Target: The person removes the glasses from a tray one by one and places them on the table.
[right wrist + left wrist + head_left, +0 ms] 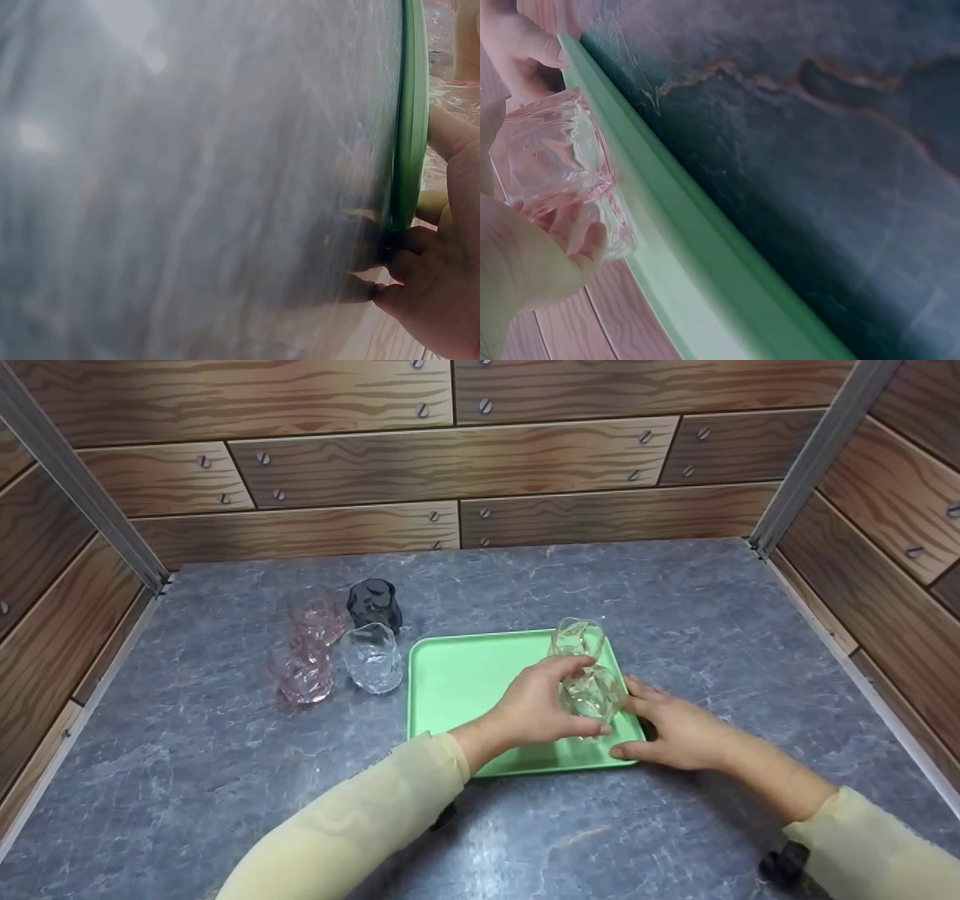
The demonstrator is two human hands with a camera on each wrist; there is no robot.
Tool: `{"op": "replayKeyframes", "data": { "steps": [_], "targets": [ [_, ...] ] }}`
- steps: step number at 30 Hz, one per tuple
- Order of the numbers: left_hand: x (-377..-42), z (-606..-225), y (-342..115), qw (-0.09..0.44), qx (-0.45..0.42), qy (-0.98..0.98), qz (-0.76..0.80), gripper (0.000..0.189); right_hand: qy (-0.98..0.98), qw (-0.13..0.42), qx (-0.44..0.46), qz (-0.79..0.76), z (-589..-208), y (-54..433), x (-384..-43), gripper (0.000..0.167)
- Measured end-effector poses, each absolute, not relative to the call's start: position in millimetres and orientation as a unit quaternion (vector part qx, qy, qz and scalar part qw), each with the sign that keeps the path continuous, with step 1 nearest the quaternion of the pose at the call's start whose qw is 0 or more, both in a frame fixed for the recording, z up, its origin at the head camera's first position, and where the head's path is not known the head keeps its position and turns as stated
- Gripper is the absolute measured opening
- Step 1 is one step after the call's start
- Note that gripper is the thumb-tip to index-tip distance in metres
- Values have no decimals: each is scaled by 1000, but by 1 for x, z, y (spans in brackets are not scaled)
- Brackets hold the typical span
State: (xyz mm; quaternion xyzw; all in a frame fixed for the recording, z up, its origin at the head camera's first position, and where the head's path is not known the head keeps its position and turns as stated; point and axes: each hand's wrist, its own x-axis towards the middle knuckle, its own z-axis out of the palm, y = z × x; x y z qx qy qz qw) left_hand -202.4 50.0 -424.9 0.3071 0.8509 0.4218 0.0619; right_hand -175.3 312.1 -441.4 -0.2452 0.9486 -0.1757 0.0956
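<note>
Gripping a clear, faceted glass tumbler (pixel 590 697), the person's left hand (pixel 536 705) curls thumb and fingers round its sides. The tumbler is over the near right part of a light green, rectangular plastic tray (pixel 465 675), just in front of a second clear glass tumbler (pixel 576 636) in the tray's far right corner. At the tray's near right corner is the right hand (pixel 682 731), its thumb on the rim and its other fingers along the right edge (the right wrist view shows several fingertips bent in beside the rim). Whether that grip pinches the rim or merely rests against it, I cannot tell.

Just left of the tray stands another clear tumbler (pixel 373 660), with a dark grey, translucent tumbler (pixel 375 604) behind it. Two pale pink, translucent tumblers (pixel 301 675) are farther left, one behind the other. Everything is on a blue-grey, marble-patterned bench (pixel 225 780). Pale yellow sleeves (pixel 352 810) cover both forearms. Beyond the bench, panels printed like brown wooden planks (pixel 450 465) rise on three sides, with grey metal posts (pixel 86 484) at the far corners.
</note>
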Motion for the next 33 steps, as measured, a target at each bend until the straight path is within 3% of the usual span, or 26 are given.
{"op": "replayKeyframes", "data": {
  "steps": [18,33],
  "targets": [
    [-204,-427,44,65,306,817,485,83,949,103,-245,-172,-438,310,-175,96],
    [-198,-382,-15,8,291,801,523,83,949,119,-234,-174,-440,312,-176,102]
  ]
}}
